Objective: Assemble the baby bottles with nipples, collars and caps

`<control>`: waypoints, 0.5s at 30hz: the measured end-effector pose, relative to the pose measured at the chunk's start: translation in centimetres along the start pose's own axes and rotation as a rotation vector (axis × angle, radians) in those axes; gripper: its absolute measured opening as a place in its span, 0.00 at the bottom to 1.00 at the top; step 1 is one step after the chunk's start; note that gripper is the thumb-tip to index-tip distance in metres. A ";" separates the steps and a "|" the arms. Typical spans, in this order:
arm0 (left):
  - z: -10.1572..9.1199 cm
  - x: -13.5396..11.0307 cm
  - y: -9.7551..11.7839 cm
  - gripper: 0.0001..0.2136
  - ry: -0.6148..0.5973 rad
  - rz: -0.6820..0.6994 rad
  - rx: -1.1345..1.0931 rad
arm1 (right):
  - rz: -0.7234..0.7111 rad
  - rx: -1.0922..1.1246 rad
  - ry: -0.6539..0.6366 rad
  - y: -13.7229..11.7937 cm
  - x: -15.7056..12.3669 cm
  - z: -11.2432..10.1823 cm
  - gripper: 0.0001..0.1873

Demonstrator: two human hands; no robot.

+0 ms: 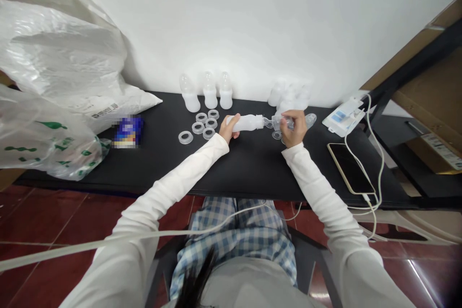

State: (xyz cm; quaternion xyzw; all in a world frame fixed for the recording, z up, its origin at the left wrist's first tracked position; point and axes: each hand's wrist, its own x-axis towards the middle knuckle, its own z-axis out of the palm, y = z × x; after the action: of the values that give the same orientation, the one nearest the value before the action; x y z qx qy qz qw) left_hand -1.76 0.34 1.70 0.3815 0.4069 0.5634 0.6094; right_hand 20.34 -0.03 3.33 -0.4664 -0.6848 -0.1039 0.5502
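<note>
My left hand (pixel 228 128) wraps around a white baby bottle (pixel 248 122), held sideways above the table with its neck to the right. Close to the neck is a clear bottle nipple (pixel 267 122); I cannot tell whether it touches the bottle. My right hand (pixel 294 127) is closed, its fingertips pinching a clear plastic piece (pixel 277 121) partly hidden by the fingers. Just right of that hand lies a clear domed cap (pixel 310 119). More nipples (pixel 276 134) lie beneath the hand. Several translucent rings (pixel 198 127) rest left of my left hand.
Three capped bottles (pixel 210 91) stand by the wall, with several uncapped white bottles (pixel 288 95) farther right. A blue packet (pixel 128 131) and plastic bags (pixel 61 57) are left. A phone (pixel 350 168), white cable (pixel 380 163) and white case (pixel 343 116) lie right.
</note>
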 end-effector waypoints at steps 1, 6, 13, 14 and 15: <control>0.1 -0.1 0.1 0.25 -0.021 -0.004 0.007 | 0.002 0.013 -0.023 -0.2 -0.4 0.5 0.26; 0.1 -0.2 0.2 0.25 -0.032 -0.021 0.044 | -0.056 0.112 -0.143 0.1 -1.5 2.1 0.25; 0.5 -0.2 0.9 0.24 -0.096 -0.178 0.021 | 0.009 0.132 -0.265 0.8 -1.9 3.5 0.17; 0.6 -0.2 0.9 0.24 -0.093 -0.173 0.037 | 0.013 0.144 -0.248 0.7 -2.0 3.6 0.16; 0.7 -0.3 0.9 0.24 -0.081 -0.150 0.060 | 0.018 0.159 -0.224 0.5 -2.0 3.7 0.15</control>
State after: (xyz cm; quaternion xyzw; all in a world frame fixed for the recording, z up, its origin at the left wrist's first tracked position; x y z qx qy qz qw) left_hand -1.48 0.10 2.80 0.3904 0.4264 0.4878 0.6541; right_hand 18.18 1.63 0.06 -0.4359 -0.7438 0.0083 0.5066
